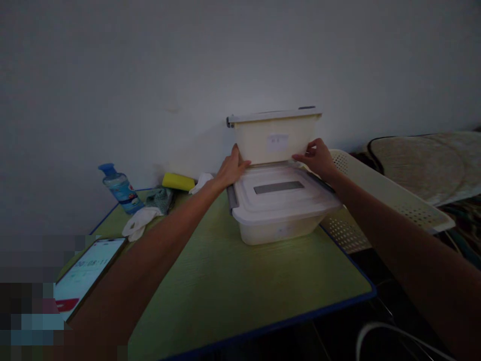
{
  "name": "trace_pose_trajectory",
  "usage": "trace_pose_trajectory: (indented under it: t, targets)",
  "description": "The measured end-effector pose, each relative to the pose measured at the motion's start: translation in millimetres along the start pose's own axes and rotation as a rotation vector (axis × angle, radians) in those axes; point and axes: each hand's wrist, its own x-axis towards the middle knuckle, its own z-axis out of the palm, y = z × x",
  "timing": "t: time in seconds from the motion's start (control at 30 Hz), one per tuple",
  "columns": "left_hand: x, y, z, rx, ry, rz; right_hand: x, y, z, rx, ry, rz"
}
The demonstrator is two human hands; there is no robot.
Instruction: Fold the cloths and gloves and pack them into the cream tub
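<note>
Two white plastic lidded boxes are stacked at the far end of the table. My left hand (232, 169) grips the lower left side of the upper box (276, 135). On the lower right side of that same box my right hand (317, 158) is pressed, fingers curled on its front. The upper box rests on or just above the rear of the lower box (280, 208), whose white lid has a grey handle strip. Both arms reach forward over the table.
The table is yellow-green with a blue edge (263, 328). On its left lie a phone (88, 273), a blue-capped bottle (121, 189), white gloves (141, 220), a grey cloth and a yellow item (178, 181). A perforated white tray (391, 198) leans at right beside bedding.
</note>
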Motion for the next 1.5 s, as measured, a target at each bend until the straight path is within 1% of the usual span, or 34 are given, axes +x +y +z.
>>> trace_pose_trajectory:
  t: [0.1, 0.13, 0.27, 0.37, 0.47, 0.57, 0.67, 0.83, 0.93, 1.1, 1.33, 1.4, 1.5]
  targets:
    - [-7, 7, -9.5, -0.055, 0.029, -0.015, -17, -15, -9, 0.056, 0.028, 0.009]
    - [-11, 11, -13.5, -0.069, 0.046, -0.002, -23, -21, -12, 0.072, 0.025, 0.01]
    - [-36, 31, -25.7, -0.09, 0.133, 0.06, -50, -43, -25, 0.105, -0.019, -0.026]
    - [-57, 44, -27.7, -0.132, 0.178, 0.076, -68, -54, -35, 0.107, -0.014, -0.044]
    - [-75, 53, -26.7, -0.163, 0.207, 0.07, -83, -58, -42, 0.134, 0.0, -0.028]
    - [-92, 59, -26.3, -0.153, 0.211, 0.055, -97, -58, -47, 0.141, -0.015, -0.005]
    - [-108, 64, -25.6, -0.108, 0.199, 0.027, -110, -56, -51, 0.084, -0.035, 0.003]
    - [-127, 63, -21.7, -0.003, 0.158, -0.007, -125, -51, -56, -0.021, -0.07, -0.003]
    - [-132, 63, -19.9, 0.046, 0.157, 0.015, -131, -50, -60, -0.075, -0.077, -0.021]
    - [-137, 65, -20.6, 0.109, 0.158, 0.044, -135, -51, -64, -0.102, -0.084, -0.047]
    - [-145, 68, -22.6, 0.055, 0.082, 0.063, -135, -48, -66, -0.156, -0.096, -0.052]
    - [-147, 67, -21.7, 0.038, 0.08, 0.039, -134, -43, -66, -0.113, -0.114, -0.056]
    - [-150, 62, -17.9, -0.038, 0.077, -0.009, -132, -34, -64, 0.017, -0.126, -0.047]
